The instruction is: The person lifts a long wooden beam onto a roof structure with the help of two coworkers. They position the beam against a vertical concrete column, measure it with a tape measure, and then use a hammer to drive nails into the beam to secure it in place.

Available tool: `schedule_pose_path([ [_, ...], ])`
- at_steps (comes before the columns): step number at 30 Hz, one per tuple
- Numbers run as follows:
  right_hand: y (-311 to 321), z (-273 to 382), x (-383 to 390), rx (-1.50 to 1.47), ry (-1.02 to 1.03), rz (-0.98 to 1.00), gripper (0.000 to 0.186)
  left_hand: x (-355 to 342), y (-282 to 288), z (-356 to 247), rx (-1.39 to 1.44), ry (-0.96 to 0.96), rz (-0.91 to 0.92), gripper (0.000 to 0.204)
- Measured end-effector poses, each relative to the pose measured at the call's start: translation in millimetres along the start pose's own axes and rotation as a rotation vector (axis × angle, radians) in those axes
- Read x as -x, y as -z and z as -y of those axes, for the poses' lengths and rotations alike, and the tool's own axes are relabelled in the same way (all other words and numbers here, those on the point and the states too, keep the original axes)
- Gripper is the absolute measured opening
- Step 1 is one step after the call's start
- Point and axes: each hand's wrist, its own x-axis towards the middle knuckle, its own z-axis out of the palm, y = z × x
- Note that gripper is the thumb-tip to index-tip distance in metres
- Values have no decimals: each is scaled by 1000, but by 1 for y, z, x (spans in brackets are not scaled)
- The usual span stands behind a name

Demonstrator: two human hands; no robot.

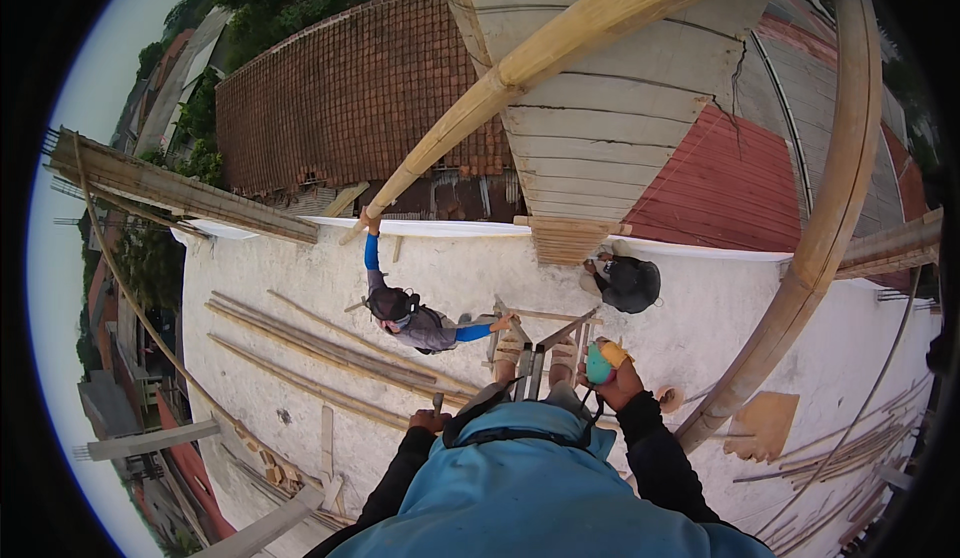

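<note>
Above the pale floor (700, 308), at the ladder (538, 366), the right hand (624, 390) curls its fingers around a teal-and-yellow bundle (600, 364), off the ladder's right side, while the left hand (429, 421) wraps its fingers about a dark handle (438, 401). A co-worker (400, 310) grips the ladder's left edge, seemingly for steadiness, and reaches toward the floor's far edge, apparently supporting a bamboo pole (440, 148).

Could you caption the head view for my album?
Left grip on a tool, right grip on a teal object, while a co-worker below grasps a bamboo pole.
</note>
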Motion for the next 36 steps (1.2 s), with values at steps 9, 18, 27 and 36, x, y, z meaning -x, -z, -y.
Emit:
schedule_pose_path([
  [9, -43, -22, -34, 127, -169, 136, 35, 36, -32, 39, -145, -122, 173, 39],
  [18, -19, -82, -121, 792, 34, 88, 30, 70, -54, 75, -149, -80, 195, 32],
  [27, 27, -140, -165, 2374, 329, 756, 61, 71, 6, 53, 503, 390, 204, 38],
  [36, 77, -199, -203, 2309, 622, 922, 42, 31, 14, 26, 440, 374, 275, 42],
])
